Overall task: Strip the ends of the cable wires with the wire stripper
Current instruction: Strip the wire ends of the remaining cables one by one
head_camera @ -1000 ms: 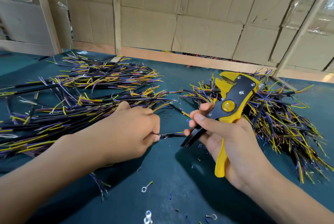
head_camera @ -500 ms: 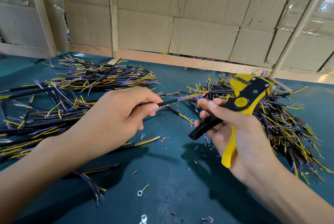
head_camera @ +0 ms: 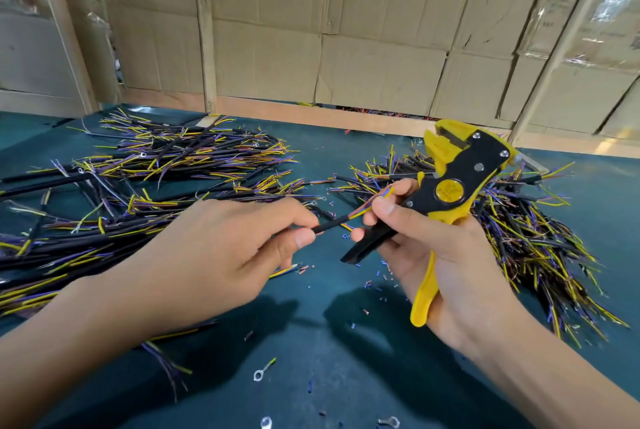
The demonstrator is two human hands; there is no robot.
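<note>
Left grip (head_camera: 221, 255) pinched on a black cable (head_camera: 332, 224), its coloured wire ends (head_camera: 379, 198) held between right fingertips (head_camera: 384, 210), right grip (head_camera: 446, 265) clamped on the yellow wire stripper (head_camera: 450, 193), cable piles (head_camera: 526, 238) on the counter (head_camera: 311, 359) beyond both grips

Both forearms are bare, the left hand (head_camera: 221, 255) and right hand (head_camera: 446, 262) ungloved, with short nails.

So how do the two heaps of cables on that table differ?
The left heap spreads wide and loose, with long black sheaths lying mostly sideways; the right heap is tighter and sits behind the wire stripper. The left heap lies beyond the left hand, the right heap behind the right hand. Both show yellow and purple wire ends.
</note>
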